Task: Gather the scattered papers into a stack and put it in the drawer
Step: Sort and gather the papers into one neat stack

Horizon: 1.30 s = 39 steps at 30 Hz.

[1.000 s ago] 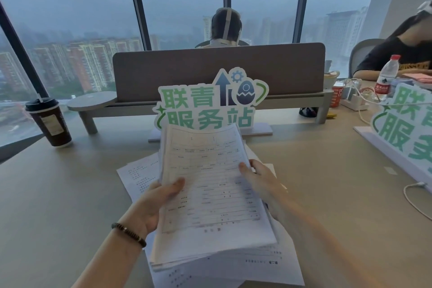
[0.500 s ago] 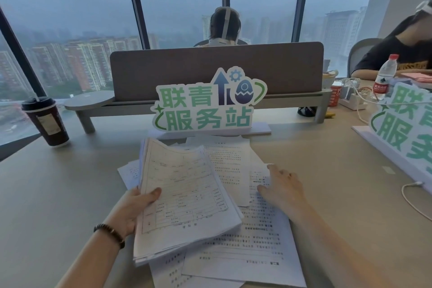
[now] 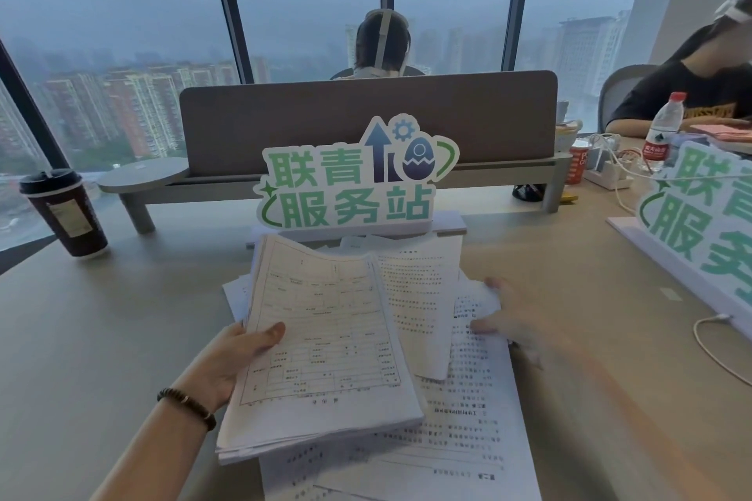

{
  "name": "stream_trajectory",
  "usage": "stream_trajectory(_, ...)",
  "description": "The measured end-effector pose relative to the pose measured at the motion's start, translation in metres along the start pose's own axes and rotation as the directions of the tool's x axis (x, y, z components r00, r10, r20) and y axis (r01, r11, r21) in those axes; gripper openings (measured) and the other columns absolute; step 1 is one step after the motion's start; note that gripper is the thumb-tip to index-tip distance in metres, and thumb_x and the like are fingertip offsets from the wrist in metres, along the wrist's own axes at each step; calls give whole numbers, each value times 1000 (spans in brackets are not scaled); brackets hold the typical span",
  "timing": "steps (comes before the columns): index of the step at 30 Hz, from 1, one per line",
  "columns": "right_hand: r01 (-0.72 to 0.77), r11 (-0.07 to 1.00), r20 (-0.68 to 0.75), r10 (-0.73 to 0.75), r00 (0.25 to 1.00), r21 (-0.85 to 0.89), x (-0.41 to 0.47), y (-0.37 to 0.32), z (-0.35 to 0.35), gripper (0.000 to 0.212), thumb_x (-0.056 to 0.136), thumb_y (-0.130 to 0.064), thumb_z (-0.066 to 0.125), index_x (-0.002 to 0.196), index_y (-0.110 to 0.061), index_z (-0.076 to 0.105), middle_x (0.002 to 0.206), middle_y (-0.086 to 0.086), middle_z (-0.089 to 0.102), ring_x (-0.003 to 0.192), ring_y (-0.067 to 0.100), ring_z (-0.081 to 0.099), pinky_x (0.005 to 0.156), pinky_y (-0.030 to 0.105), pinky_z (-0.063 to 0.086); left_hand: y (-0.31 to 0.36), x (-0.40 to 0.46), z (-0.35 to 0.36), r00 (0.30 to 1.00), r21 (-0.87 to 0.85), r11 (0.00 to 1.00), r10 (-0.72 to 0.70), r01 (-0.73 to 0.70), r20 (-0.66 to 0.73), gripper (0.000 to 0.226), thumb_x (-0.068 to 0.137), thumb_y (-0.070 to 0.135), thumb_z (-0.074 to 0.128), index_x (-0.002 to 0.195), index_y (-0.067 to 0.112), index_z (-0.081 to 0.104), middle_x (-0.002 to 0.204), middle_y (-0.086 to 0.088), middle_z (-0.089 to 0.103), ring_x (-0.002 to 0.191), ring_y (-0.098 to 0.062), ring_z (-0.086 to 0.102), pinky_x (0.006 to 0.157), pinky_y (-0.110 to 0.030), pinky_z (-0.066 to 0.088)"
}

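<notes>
Dim, bluish daylight comes through the windows [image 3: 305,12] behind the desk [image 3: 101,338], flat and soft, casting only faint shadows. The right hand [image 3: 517,313] is smeared by motion blur. Wide-angle distortion bends the window frames and stretches things toward the edges.

Floor-to-ceiling windows [image 3: 301,12] with dark mullions look out on hazy high-rise blocks under a dull grey sky. A long pale wooden desk [image 3: 101,329] carries a grey felt divider [image 3: 366,122] on a raised shelf; a grey office chair [image 3: 622,85] stands far right.
</notes>
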State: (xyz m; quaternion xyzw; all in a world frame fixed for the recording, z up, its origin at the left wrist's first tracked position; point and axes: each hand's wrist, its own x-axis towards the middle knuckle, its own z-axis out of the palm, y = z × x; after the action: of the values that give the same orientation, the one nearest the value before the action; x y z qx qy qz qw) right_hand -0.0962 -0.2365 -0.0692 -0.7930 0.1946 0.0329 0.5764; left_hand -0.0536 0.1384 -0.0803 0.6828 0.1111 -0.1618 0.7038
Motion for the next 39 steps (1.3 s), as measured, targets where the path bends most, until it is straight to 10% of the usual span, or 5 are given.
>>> stream_trajectory(7, 36, 969, -153, -75, 985, -246, 9, 3, 12, 27, 87, -31, 75, 106, -12, 69, 107, 6, 74, 87, 20, 71, 73, 37, 59, 4, -1, -26, 1000, -145, 989, -4, 3, -5, 24, 92, 5, 61, 116, -2, 63, 109, -29, 71, 86, -43, 72, 64, -54, 62)
stream_trajectory(14, 59, 944, -34, -74, 997, -326, 10, 0, 12, 9, 89, -20, 70, 93, -12, 68, 87, 4, 69, 75, 15, 67, 57, 23, 44, 5, -2, -8, 996, -128, 990, -53, 62, 75, 31, 89, 3, 63, 119, 0, 61, 112, -30, 70, 92, -45, 70, 66, -55, 61)
stream_trajectory(18, 78, 911, -81, -121, 989, -405, 12, 7, 20, 34, 101, -33, 51, 75, -10, 50, 76, 11, 52, 67, 23, 52, 61, 32, 34, 7, -3, 4, 991, -83, 994, -56, 66, 118, 27, 91, 3, 61, 118, 0, 63, 111, -30, 70, 94, -46, 70, 69, -56, 60)
stream_trajectory(21, 120, 945, -23, -133, 991, -304, 9, 0, 22, 39, 104, -43, 41, 107, -12, 66, 107, 3, 66, 99, 23, 63, 86, 35, 48, 8, -3, 12, 990, -32, 998, -50, 55, 132, 24, 92, 3, 61, 116, 0, 64, 109, -28, 72, 92, -43, 71, 71, -53, 61)
stream_trajectory(39, 27, 1000, 96, -28, 995, 15, 18, -25, 3, 47, 64, -37, 86, 107, -24, 73, 105, 1, 77, 93, 25, 75, 92, 47, 57, -9, -7, 10, 998, -25, 999, -28, 29, 58, 26, 94, 2, 61, 120, 0, 63, 112, -28, 71, 104, -47, 68, 84, -61, 56)
